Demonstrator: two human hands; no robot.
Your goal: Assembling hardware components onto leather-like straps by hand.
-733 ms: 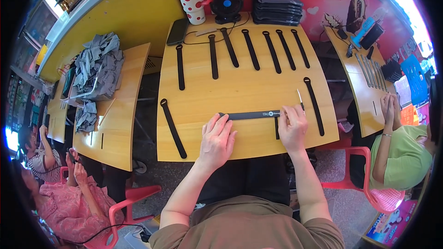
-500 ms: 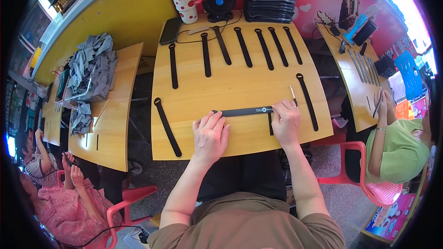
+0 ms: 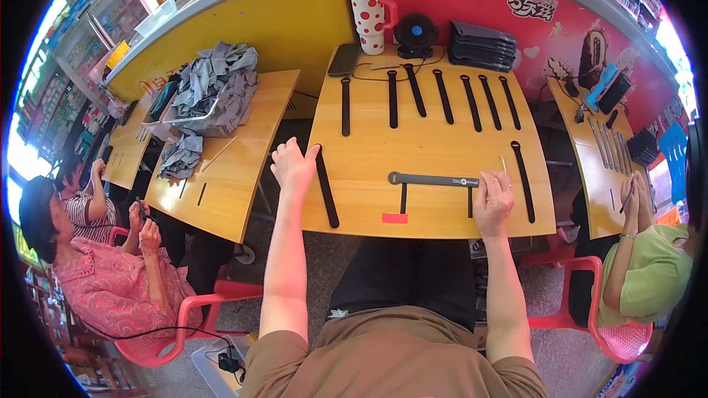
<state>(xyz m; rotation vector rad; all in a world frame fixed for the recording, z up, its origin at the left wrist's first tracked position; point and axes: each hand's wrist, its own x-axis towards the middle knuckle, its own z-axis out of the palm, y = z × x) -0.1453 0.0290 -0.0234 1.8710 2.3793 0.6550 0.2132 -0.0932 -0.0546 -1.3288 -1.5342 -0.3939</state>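
Observation:
A black strap (image 3: pixel 431 179) with a looped left end and a pale printed patch near its right end lies crosswise on the table. My right hand (image 3: pixel 493 203) is closed over its right end, the fingertips hidden under the knuckles. A thin silvery pointed tool (image 3: pixel 504 164) shows just beyond that hand; whether I hold it I cannot tell. My left hand (image 3: pixel 293 166) is at the table's left edge, thumb and fingers apart, the thumb by the looped top of another black strap (image 3: pixel 328 191). A similar strap (image 3: pixel 523 184) lies right of my right hand.
Several more black straps (image 3: pixel 444 96) lie in a row farther back. Behind them stand a dotted tumbler (image 3: pixel 369 21), a small fan (image 3: pixel 415 37), stacked dark pouches (image 3: pixel 481 46) and a phone (image 3: pixel 344 60). Co-workers sit at both side tables. Red tape (image 3: pixel 394 218) marks the near tabletop.
My left hand has let go of the crosswise strap and moved left to the strap there. My right hand stays at the right end. The view has swung to the left.

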